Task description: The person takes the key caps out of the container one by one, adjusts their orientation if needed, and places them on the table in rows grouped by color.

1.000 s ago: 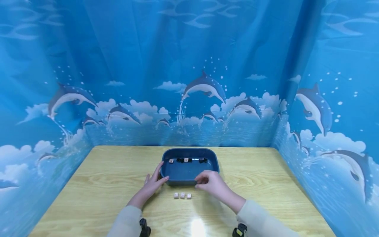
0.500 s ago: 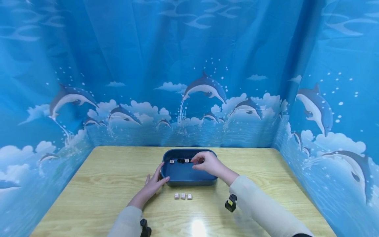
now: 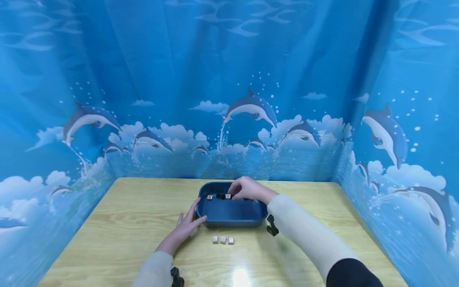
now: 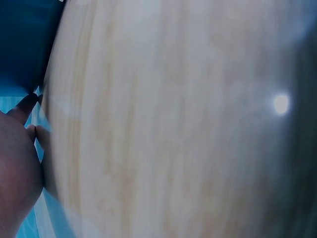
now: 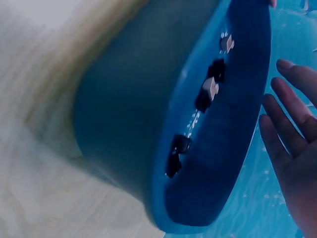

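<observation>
A dark blue tray (image 3: 231, 213) holds a row of small pieces near its far side. Two are whitish blocks, the left one (image 3: 209, 197) and the middle one (image 3: 228, 196); black pieces (image 5: 181, 144) lie between and beyond them. My left hand (image 3: 184, 229) rests its spread thumb and fingers on the tray's front left corner. Over the tray's far right part is my right hand (image 3: 247, 188), thumb and fingertips close to the middle whitish block. In the right wrist view its fingers (image 5: 292, 136) look extended, with nothing between them.
Three small white blocks with dark marks, one of them the middle block (image 3: 223, 240), stand in a row on the wooden table (image 3: 143, 215) in front of the tray. A blue dolphin-print curtain (image 3: 172, 99) hangs behind the table and along both sides.
My right hand has moved from the tray's front rim over to its far side, towards the middle whitish block. The left hand keeps its place at the corner.
</observation>
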{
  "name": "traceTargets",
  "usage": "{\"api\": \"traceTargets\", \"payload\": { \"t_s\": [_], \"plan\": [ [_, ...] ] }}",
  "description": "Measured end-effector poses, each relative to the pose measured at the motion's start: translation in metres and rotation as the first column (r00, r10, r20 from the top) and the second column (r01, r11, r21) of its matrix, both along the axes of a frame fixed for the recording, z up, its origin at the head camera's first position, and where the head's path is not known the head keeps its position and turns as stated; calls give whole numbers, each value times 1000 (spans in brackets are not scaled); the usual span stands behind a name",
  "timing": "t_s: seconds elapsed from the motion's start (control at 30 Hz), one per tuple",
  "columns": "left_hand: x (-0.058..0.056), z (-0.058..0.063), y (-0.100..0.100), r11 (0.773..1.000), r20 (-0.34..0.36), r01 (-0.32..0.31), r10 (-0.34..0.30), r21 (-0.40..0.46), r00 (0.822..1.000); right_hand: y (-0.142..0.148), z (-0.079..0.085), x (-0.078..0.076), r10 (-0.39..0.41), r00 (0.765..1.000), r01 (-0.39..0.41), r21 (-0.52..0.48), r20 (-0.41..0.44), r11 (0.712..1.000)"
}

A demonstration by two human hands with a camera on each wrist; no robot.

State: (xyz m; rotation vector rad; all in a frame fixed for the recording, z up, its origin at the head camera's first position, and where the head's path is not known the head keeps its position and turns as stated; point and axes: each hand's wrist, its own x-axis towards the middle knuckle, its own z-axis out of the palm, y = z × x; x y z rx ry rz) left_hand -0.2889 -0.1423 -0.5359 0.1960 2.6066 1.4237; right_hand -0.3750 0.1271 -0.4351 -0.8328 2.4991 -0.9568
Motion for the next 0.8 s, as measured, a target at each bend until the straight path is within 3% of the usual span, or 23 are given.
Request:
{"api": "traceTargets", "payload": {
  "t_s": [0.3,0.53,0.8],
  "plan": [
    [2,0,1,1000,-12,-18,18,3,1000,-5,-11,-26,-2,999,1,28,47,1000],
    [2,-1,2,1000,-16,-13,13,3,1000,-10,-24,-37,17,993,-21,28,115,999],
    [2,1,2,1000,1,-21,21,7,1000,-15,-38,-45,27,993,-37,76,119,996]
  ]
}}
